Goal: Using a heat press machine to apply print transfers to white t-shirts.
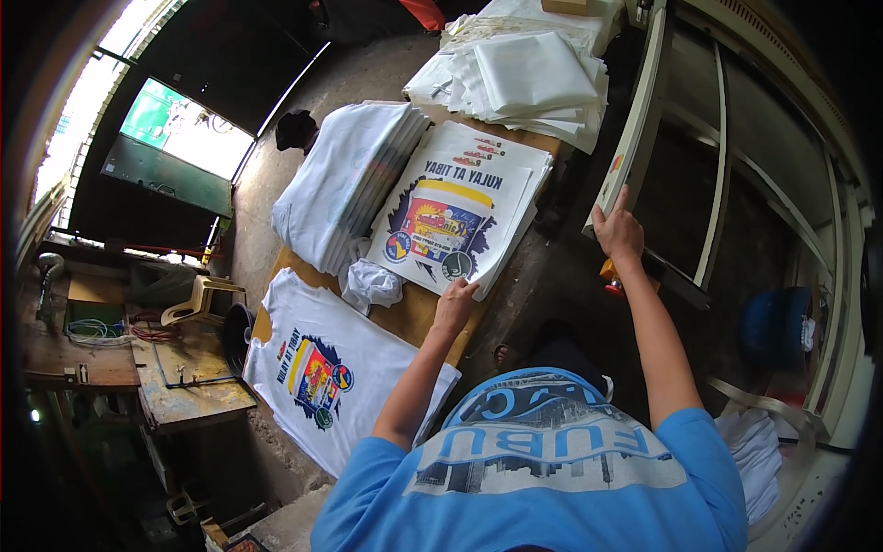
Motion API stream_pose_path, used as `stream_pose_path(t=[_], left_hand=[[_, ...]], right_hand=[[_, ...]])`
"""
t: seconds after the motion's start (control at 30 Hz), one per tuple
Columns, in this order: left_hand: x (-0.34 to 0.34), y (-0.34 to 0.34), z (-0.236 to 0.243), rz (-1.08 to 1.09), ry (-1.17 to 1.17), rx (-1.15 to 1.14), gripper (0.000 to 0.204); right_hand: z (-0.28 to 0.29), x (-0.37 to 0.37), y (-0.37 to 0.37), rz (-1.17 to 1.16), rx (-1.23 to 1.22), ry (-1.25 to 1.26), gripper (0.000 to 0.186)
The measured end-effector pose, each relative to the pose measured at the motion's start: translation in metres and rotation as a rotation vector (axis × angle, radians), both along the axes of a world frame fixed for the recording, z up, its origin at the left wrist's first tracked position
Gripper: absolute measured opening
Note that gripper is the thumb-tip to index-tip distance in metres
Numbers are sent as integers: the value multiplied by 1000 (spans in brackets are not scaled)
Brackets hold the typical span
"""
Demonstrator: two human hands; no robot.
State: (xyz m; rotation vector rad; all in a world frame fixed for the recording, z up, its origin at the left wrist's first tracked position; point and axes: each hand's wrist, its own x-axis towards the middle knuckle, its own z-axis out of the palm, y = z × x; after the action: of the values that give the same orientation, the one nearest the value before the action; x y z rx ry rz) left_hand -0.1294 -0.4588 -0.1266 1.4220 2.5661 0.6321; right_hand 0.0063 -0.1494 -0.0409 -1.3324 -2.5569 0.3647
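My left hand (pixel 452 305) is closed on the near corner of a printed transfer sheet (pixel 418 198), pinching its edge. The sheet tops a stack of similar papers and carries a mirrored paint-bucket design. My right hand (pixel 620 235) is at the near end of a pale metal bar (pixel 633 129) on a large machine, thumb and forefinger along it; its other fingers are partly hidden. To the left of my left hand, a white T-shirt (pixel 345 363) with the same kind of print lies flat. A crumpled white cloth (pixel 372 283) sits between shirt and sheets.
Folded white shirts (pixel 345 184) form a tall pile left of the sheets. More white sheets (pixel 533 74) lie at the far end. The large machine's frame (pixel 722 166) stands at right, with a red-and-yellow knob (pixel 612 276) below my wrist. A plastic chair (pixel 200 299) stands at left.
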Motion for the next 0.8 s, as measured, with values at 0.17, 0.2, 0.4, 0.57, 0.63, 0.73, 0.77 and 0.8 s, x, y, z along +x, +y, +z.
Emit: stream_pose_path(t=[0.17,0.2,0.4,0.57,0.63,0.73,0.77,0.8], left_hand=[[16,11,1,73,151,-94,13],[18,16,4,94,195,-119,12],[-2,9,-14,118,260,-141,7],[-11,9,-3,155,261,-99,8],[-12,7,1,176,283,-84,8],[-11,2,4,193,283,-130,9],[-10,-1,4,190,254,-135,9],[-9,-4,3,187,226,-141,9]], right_hand=[[-3,2,1,-11,-4,-23,71],[-4,4,2,-18,-3,-26,71],[0,-2,-1,-3,-29,-10,71],[1,1,0,-7,-13,-15,71],[0,1,0,-5,-13,-10,71],[0,0,1,-1,-8,-7,71],[1,-1,0,4,-4,-8,71],[1,-1,-2,8,-5,-7,71]])
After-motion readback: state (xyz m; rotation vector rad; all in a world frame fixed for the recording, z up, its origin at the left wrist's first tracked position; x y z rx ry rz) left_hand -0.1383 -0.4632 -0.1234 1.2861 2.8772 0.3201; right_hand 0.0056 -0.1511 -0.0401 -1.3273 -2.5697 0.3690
